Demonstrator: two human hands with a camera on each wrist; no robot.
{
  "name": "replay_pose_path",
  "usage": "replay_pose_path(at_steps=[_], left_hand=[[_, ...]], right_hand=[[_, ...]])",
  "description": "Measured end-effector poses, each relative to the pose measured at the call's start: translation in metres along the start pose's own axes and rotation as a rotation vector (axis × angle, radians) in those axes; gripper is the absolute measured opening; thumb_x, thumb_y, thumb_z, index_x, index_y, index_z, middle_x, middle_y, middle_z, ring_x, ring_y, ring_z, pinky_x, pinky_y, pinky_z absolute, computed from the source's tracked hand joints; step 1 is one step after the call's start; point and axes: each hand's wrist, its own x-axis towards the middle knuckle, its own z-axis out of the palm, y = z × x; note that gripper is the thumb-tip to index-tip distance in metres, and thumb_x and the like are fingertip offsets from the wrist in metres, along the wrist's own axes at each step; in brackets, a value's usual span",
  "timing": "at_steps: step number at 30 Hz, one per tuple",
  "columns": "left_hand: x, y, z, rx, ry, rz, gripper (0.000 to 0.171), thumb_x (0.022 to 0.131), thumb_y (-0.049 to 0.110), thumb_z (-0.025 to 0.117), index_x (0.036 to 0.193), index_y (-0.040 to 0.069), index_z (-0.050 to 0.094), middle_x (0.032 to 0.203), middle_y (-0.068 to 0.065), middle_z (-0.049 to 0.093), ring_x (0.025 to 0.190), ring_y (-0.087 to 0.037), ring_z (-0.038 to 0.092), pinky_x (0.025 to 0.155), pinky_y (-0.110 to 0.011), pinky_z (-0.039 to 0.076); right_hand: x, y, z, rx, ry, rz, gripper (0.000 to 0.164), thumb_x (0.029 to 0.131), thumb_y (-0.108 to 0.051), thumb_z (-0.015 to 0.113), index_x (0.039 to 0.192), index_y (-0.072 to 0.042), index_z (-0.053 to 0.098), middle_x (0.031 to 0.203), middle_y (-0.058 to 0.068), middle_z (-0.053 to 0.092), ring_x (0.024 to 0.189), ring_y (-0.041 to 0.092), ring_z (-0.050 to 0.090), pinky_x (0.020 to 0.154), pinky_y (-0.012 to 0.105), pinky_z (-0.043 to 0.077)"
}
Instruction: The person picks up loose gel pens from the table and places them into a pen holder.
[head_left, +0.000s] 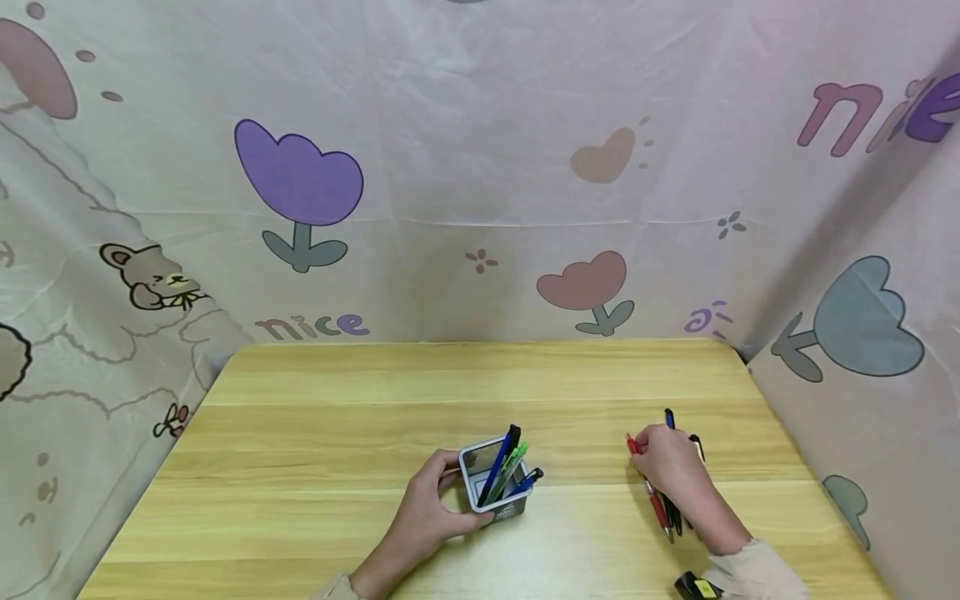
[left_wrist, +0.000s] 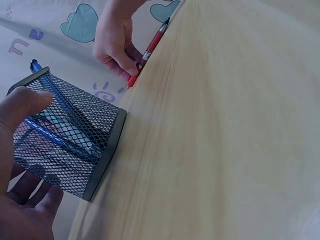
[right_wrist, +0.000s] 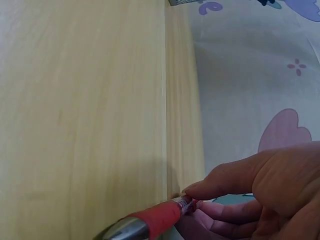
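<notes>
In the head view, my left hand [head_left: 429, 510] grips a square wire-mesh pen holder [head_left: 512, 508] from its left side, with the thumb along the near wall. Inside lean a blue pen with a black end [head_left: 498, 468], something light green [head_left: 516, 460] and another blue pen [head_left: 529, 481]. On the right, my right hand [head_left: 672, 461] pinches a red pen [right_wrist: 160, 219] between thumb and fingers near one end. Under and around that hand lie several other pens, with a blue end [head_left: 670, 418] and black barrels [head_left: 672, 514] showing; the hand hides part of them.
A black and yellow object, like a tape measure [head_left: 697, 586], lies by the right sleeve at the near edge. The wooden table [head_left: 337, 433] is bordered at the back and sides by a printed cloth [head_left: 450, 167].
</notes>
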Motion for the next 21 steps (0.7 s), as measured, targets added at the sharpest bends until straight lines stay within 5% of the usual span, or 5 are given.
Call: replay_pose_path(at_steps=[6,11,21], left_hand=[[0.0,0.0,0.0,-0.007,-0.005,-0.005,0.072,0.064,0.017,0.099,0.124,0.007,0.062,0.13,-0.01,0.065,0.125,-0.028,0.065,0.114,-0.026,0.053],[0.0,0.0,0.0,-0.004,-0.006,-0.009,0.072,0.064,0.017,0.099,0.124,0.006,0.061,0.13,-0.011,0.065,0.126,-0.029,0.065,0.116,-0.032,0.053],[0.0,0.0,0.0,-0.009,-0.006,-0.01,0.072,0.064,0.017,0.099,0.124,0.006,0.061,0.13,-0.012,0.065,0.125,-0.028,0.065,0.117,-0.038,0.052]], right_hand=[[0.001,-0.001,-0.002,0.016,0.003,0.025,0.026,0.087,-0.008,0.075,0.109,0.007,0.07,0.09,0.01,0.073,0.07,0.017,0.061,0.054,0.028,0.054],[0.0,-0.003,-0.004,0.051,0.017,0.029,0.026,0.087,-0.008,0.077,0.108,0.005,0.069,0.092,0.011,0.073,0.074,0.017,0.063,0.057,0.029,0.056],[-0.009,-0.016,-0.013,0.142,0.111,-0.062,0.028,0.086,-0.008,0.076,0.11,0.005,0.07,0.092,0.011,0.072,0.078,0.017,0.066,0.061,0.027,0.057]])
